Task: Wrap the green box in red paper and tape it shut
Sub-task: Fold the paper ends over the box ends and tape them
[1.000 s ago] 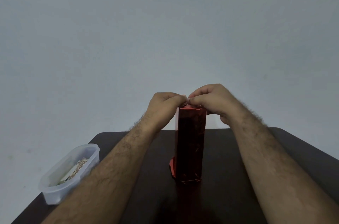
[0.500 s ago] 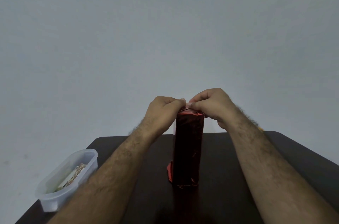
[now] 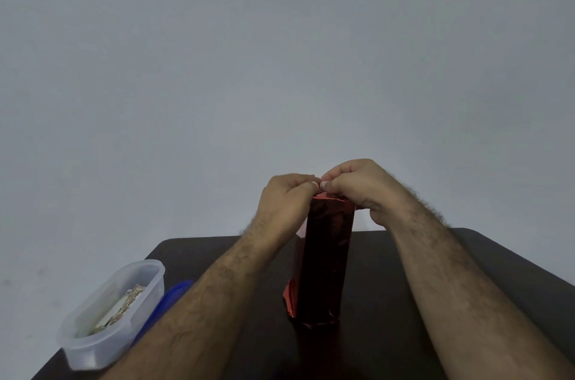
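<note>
A tall box covered in shiny red paper stands upright in the middle of the dark table. No green shows through the wrapping. My left hand and my right hand meet at the box's top end, fingers curled, thumbs and fingertips pinching the folded red paper there. A loose red flap sticks out at the box's lower left. No tape is plainly visible between my fingers.
A clear plastic tub holding small printed items sits at the table's left edge, with a blue lid lying beside it, partly hidden by my left forearm. A plain grey wall fills the background.
The view has dropped a little, so the box and hands sit lower in frame and the blue lid now shows. My hands keep their pinch at the box top.
</note>
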{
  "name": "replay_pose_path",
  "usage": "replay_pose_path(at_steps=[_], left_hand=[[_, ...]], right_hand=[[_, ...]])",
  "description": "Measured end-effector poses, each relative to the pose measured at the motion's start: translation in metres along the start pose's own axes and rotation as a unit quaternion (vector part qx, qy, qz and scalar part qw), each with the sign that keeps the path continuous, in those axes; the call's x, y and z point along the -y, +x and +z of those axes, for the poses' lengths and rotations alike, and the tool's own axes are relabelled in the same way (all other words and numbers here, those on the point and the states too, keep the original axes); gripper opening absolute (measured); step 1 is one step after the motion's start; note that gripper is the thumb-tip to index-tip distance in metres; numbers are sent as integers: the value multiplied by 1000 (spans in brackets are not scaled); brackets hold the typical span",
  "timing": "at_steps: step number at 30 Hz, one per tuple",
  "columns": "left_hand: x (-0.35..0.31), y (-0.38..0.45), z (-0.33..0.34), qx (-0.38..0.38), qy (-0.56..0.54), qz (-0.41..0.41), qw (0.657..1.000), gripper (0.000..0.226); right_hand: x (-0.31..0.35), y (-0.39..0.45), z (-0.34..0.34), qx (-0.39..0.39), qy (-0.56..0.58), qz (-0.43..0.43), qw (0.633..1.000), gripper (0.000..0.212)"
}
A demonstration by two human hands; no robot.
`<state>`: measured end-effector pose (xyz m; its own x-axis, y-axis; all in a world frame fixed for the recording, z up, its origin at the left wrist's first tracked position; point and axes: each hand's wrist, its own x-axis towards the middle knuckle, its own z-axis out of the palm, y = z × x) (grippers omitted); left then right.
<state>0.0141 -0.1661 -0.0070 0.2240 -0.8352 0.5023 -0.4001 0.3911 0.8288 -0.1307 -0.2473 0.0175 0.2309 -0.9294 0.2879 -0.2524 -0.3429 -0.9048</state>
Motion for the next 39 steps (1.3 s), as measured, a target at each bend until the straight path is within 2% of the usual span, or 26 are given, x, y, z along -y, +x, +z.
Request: replay_pose_path(at_steps=[6,10,15,21,30,39], left_hand=[[4,-7,15,-66,44,7,997,30],[9,0,13,-90,51,10,995,36],[12,-2,14,-111,20,10,994,11],[15,0,13,-143,56,20,988,9],[13,1,14,-120,59,14,991,13],[8,-5,13,-116,62,-3,991,14]], right_hand=[[-10,5,18,-37,-78,-72,994,23],[-11,6,14,-11,-44,-65,997,25],[-13,7,9,3,-11,-61,998,21],[-12,3,8,26,17,-75,997,22],[-10,2,9,-19,58,-54,997,12],[-12,-13,-8,-138,26,-45,989,22]])
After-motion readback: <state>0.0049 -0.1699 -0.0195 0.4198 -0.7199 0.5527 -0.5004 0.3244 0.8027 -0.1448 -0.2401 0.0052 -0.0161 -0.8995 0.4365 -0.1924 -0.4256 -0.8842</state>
